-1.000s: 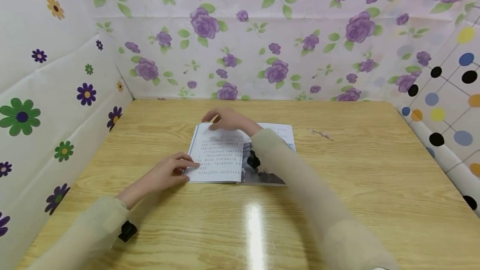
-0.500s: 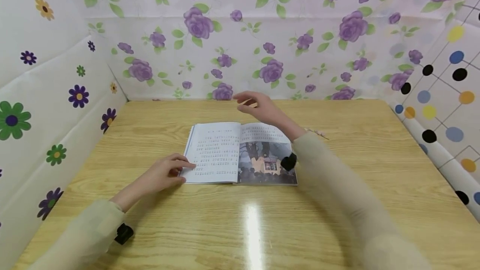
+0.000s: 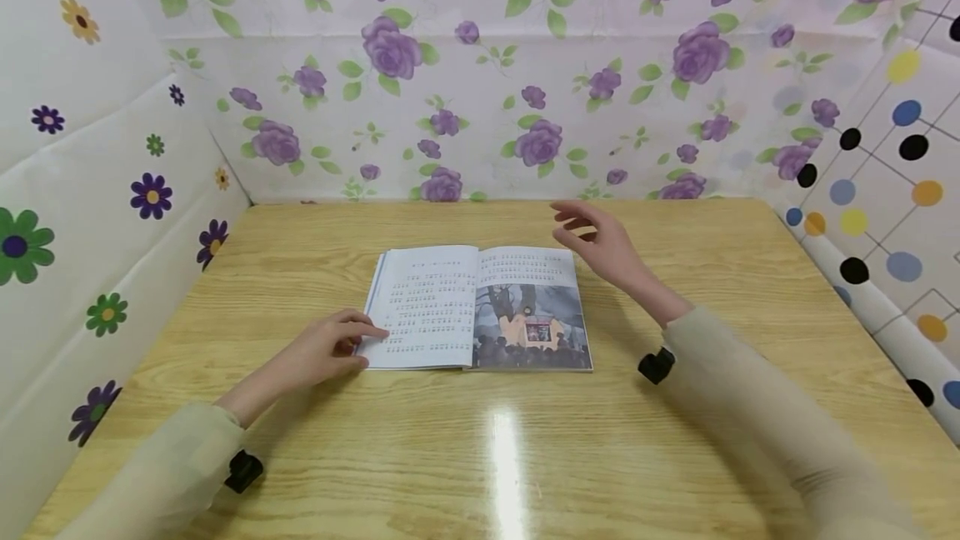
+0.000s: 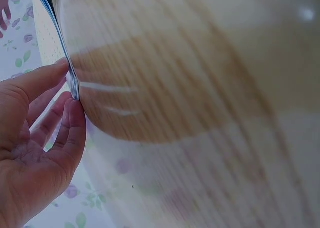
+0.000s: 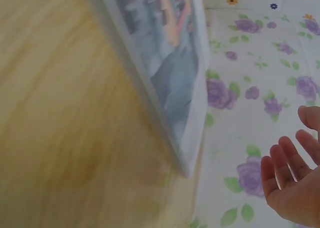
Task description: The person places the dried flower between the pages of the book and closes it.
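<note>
An open book (image 3: 431, 307) with printed text and a dark forest picture on its right page lies on the wooden table. My left hand (image 3: 324, 350) holds its lower left corner, index finger on the page and thumb at the edge. Up close in the left wrist view, those fingertips of the left hand (image 4: 40, 123) sit on either side of the corner of the stacked pages. My right hand (image 3: 596, 242) hovers beyond the book's upper right corner, fingers loosely bent and holding nothing. In the right wrist view this right hand (image 5: 295, 183) is apart from the book (image 5: 170, 82).
The wooden table (image 3: 375, 448) reaches back to a cloth with purple flowers (image 3: 540, 65). A flower-patterned cloth (image 3: 82, 273) closes off the left side, and a dotted cloth (image 3: 885, 190) the right. Light glares on the table's front part.
My right hand has moved right, from over the left page past the book's right edge, uncovering the picture. The left hand stays at the corner. The view has shifted slightly.
</note>
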A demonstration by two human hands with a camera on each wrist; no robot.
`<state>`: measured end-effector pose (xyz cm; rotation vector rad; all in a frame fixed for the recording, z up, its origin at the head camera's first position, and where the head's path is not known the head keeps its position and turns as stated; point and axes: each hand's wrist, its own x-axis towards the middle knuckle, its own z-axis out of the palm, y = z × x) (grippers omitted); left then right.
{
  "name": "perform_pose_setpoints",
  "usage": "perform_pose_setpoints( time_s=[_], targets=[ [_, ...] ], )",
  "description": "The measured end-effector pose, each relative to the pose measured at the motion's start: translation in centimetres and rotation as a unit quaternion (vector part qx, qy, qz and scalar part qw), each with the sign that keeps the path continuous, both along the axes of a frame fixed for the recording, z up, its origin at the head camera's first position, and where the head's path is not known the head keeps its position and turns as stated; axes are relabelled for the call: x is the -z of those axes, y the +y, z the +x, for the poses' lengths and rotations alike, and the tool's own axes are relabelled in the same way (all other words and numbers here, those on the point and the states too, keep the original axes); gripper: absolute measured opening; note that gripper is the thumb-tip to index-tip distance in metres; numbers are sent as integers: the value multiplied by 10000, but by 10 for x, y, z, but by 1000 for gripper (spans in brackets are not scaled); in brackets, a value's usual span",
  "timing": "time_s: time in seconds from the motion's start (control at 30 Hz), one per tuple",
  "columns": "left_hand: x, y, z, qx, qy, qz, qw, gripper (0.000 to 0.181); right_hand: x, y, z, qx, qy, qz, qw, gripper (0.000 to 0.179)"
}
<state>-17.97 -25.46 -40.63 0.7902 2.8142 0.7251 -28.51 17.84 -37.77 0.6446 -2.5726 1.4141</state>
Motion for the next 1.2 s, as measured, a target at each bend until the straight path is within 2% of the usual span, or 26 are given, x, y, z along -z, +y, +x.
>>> perform_pose_setpoints(
  time_s=[0.2, 0.4, 0.73, 0.93, 1.2],
  targets=[
    [0, 0, 1, -3, 10, -11, 10000, 37, 15, 31, 9, 310, 96, 285, 9991, 51],
    [0, -1, 1, -4, 1, 13, 10000, 37, 22, 58, 18, 433, 196, 694, 9965, 53],
    [2, -2, 0, 48, 30, 51, 10000, 37, 28, 92, 27, 680, -391, 1288, 9886, 61],
    [2, -2, -1, 39, -34, 65, 10000, 37, 28, 107, 29, 619, -607, 1738, 9810, 68],
    [3, -3, -1, 39, -54, 54, 10000, 38, 30, 122, 26, 548, -789, 2071, 9736, 74]
  ],
)
